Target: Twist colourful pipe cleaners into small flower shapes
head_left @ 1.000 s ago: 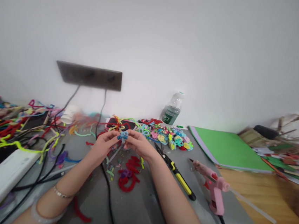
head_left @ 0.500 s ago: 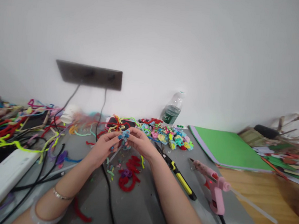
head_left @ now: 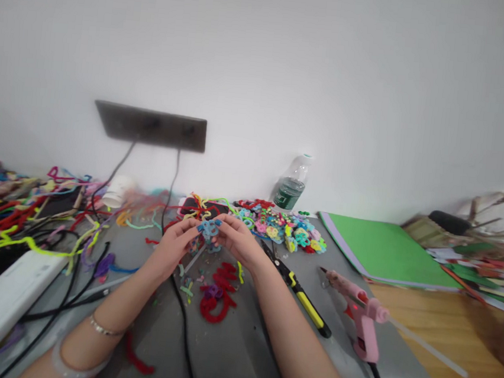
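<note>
Left hand (head_left: pixel 176 244) and right hand (head_left: pixel 240 245): fingertips of both pinched on one light-blue looped piece (head_left: pixel 209 228), held over the counter (head_left: pixel 221 361), toward its back edge. Nearer the wearer: red fuzzy coil (head_left: pixel 214 315). Rightward: yellow-black pliers (head_left: pixel 306 308), then pink glue gun (head_left: pixel 367 328) by the right edge. Bottle (head_left: pixel 289 194): back edge.

Pipe-cleaner flower (head_left: pixel 209 228) light blue. Glue gun (head_left: pixel 367 328) pink. Pliers (head_left: pixel 293 283) black/yellow. Paper sheet (head_left: pixel 389 250) green. Tabletop (head_left: pixel 229 362) plain grey.

L/R fingers (head_left: pixel 186 228) hold lt. blue loops (head_left: pixel 209 228).
</note>
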Motion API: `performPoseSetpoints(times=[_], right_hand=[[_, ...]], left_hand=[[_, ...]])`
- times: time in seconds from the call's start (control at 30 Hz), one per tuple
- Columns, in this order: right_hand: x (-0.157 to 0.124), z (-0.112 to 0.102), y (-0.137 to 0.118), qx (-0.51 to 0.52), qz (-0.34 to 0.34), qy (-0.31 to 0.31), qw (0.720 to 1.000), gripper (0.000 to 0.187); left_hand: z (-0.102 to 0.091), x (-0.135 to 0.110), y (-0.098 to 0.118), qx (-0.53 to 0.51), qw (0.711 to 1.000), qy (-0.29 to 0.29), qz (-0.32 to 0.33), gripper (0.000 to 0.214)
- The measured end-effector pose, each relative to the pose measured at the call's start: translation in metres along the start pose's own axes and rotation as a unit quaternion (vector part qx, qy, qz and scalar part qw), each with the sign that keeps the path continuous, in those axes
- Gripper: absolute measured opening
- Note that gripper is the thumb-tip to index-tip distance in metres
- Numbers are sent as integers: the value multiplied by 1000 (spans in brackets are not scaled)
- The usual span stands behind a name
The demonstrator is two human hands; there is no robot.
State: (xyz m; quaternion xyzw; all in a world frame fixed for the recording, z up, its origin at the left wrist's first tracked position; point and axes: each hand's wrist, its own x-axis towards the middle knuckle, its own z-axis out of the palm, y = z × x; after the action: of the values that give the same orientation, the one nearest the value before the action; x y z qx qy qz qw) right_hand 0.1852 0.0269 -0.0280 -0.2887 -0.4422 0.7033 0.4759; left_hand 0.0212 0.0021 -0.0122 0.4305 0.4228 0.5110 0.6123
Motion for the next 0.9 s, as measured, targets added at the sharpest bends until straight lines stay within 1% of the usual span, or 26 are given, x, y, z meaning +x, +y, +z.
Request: performPoseSetpoints(times=[0.13, 0.23, 0.33, 0.43, 0.53, 0.63, 0.73, 0.8, 0.9], right_hand=[[0, 0, 0, 3, -5, -2, 1000, 32], [0, 0, 0, 4, 3, -7, 1000, 34], [1, 0, 0, 0, 11, 5, 1000, 36], [1, 1, -1, 1, 17, 19, 1000, 38], [0, 1, -1, -11, 19, 7, 1000, 40], [0, 1, 0, -35, 20, -12, 999, 40], [1, 0, 2, -54, 22, -19, 998, 40], [1, -1, 3, -60, 22, -15, 998, 39], [2, -2, 3, -65, 19, 6, 998, 40]], left_hand=[[0, 0, -1, -8, 1000, 11, -7, 32], [-1, 0, -3, -29, 999, -2, -18, 38], [-2, 0, -5, -37, 999, -8, -20, 40], [-2, 0, -4, -34, 999, 4, -16, 42], [-1, 0, -3, -36, 999, 22, -10, 44], [0, 0, -2, -43, 998, 35, 6, 43], [-1, 1, -3, -31, 999, 33, 19, 40], [-3, 2, -4, -13, 999, 33, 22, 39], [-4, 2, -6, 4, 1000, 19, 13, 37]])
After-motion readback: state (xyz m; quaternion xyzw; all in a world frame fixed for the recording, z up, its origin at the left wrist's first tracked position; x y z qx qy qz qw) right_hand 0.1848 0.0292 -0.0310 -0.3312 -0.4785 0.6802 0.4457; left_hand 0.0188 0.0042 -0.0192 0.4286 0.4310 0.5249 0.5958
